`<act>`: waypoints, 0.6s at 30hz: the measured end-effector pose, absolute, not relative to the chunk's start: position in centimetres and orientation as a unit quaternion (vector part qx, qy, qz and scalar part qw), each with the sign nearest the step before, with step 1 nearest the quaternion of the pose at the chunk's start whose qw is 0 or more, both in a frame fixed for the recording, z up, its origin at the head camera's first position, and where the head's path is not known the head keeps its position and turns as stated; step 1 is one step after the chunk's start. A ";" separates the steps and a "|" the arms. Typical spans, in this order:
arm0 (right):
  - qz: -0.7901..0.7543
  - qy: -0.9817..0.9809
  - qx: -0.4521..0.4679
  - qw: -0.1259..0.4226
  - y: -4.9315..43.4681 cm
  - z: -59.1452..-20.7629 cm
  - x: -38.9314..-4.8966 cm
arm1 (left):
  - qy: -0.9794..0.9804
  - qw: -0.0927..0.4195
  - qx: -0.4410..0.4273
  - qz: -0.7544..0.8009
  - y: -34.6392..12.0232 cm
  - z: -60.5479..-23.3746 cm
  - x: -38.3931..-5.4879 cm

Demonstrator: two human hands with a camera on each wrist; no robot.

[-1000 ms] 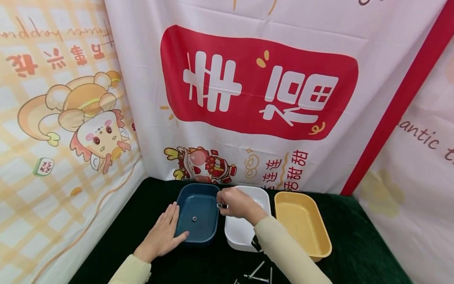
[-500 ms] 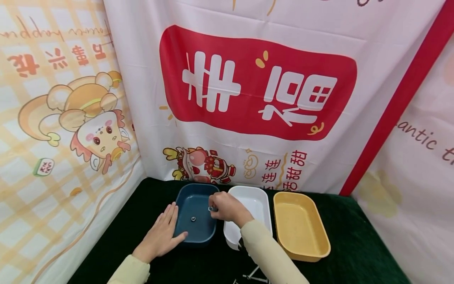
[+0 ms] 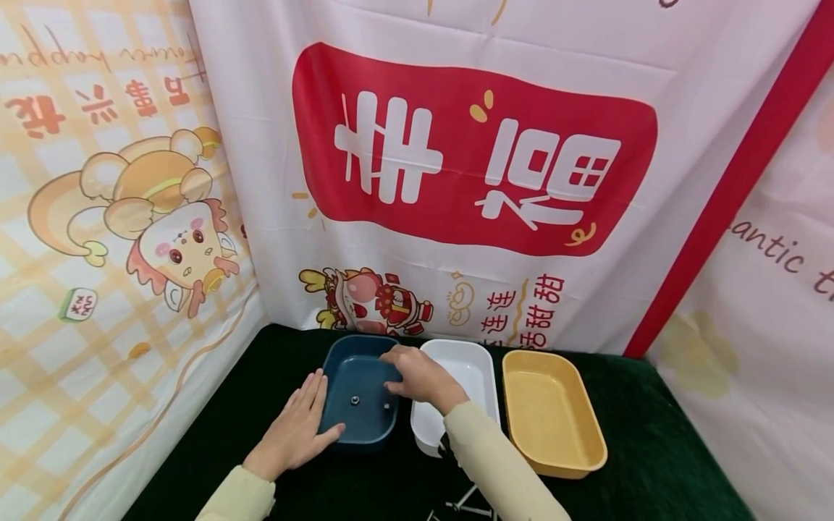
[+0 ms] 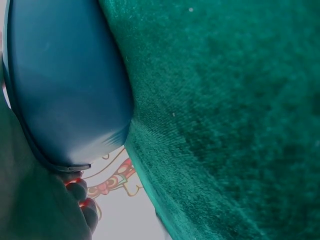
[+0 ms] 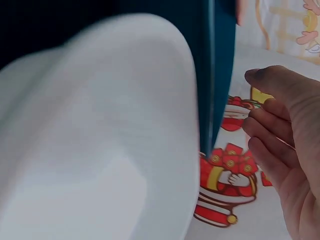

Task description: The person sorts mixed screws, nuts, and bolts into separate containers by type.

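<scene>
My left hand (image 3: 296,430) lies with straight fingers along the left rim of the blue tray (image 3: 339,354), thumb at its near edge. In the left wrist view, the same tray's outer wall (image 4: 70,85) fills the upper left. Inside the tray sit a small metal nut (image 3: 355,399) and, farther right, a tiny shiny metal piece (image 3: 386,406), too small to make out. Over the tray's right rim hovers my right hand (image 3: 420,376). The right wrist view shows its fingers (image 5: 272,122) loosely bent, thumb apart, nothing between them.
A white tray (image 3: 469,354) stands under my right forearm, with a yellow tray (image 3: 554,412) to its right. Several long metal bolts (image 3: 464,501) lie on the green cloth (image 3: 365,485) in front. A printed curtain (image 3: 469,289) hangs behind.
My right hand moved left from over the white tray to the blue tray and let go of a small metal piece, which now lies inside. The left hand stayed still.
</scene>
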State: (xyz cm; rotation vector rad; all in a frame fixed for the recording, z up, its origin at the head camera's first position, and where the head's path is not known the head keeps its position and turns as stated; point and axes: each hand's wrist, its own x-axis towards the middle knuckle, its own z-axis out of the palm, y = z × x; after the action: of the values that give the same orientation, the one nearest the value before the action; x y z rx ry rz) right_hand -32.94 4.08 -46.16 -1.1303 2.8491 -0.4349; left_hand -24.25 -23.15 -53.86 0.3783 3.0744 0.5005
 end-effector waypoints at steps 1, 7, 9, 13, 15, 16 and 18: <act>-0.141 0.919 -0.367 0.022 4.4 -45.8 -32.9 | 0.980 0.002 0.120 0.160 -23.1 -53.9 -24.3; -0.133 0.913 -0.385 0.010 6.9 -43.9 -32.1 | 0.980 0.003 0.117 0.160 -23.1 -53.8 -24.4; -0.132 0.910 -0.392 0.010 7.8 -43.2 -31.7 | 0.980 0.004 0.117 0.158 -23.1 -53.9 -24.4; -0.137 0.904 -0.405 0.013 9.6 -42.2 -30.8 | 0.980 0.004 0.116 0.159 -23.1 -53.9 -24.4; -0.138 0.901 -0.411 0.014 10.4 -41.7 -30.2 | 0.980 0.004 0.117 0.159 -23.1 -53.9 -24.4; -0.139 0.900 -0.413 0.014 10.8 -41.5 -29.8 | 0.980 0.003 0.118 0.160 -23.1 -53.9 -24.4; -0.138 0.898 -0.416 0.016 11.6 -41.1 -29.1 | 0.980 0.001 0.119 0.158 -23.2 -53.9 -24.3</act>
State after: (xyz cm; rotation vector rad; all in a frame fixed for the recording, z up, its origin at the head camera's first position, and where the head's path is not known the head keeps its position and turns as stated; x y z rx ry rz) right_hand -29.12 11.58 -41.06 -1.2953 2.7942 -0.4304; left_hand -24.34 -23.21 -53.92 0.3724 3.0773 0.4961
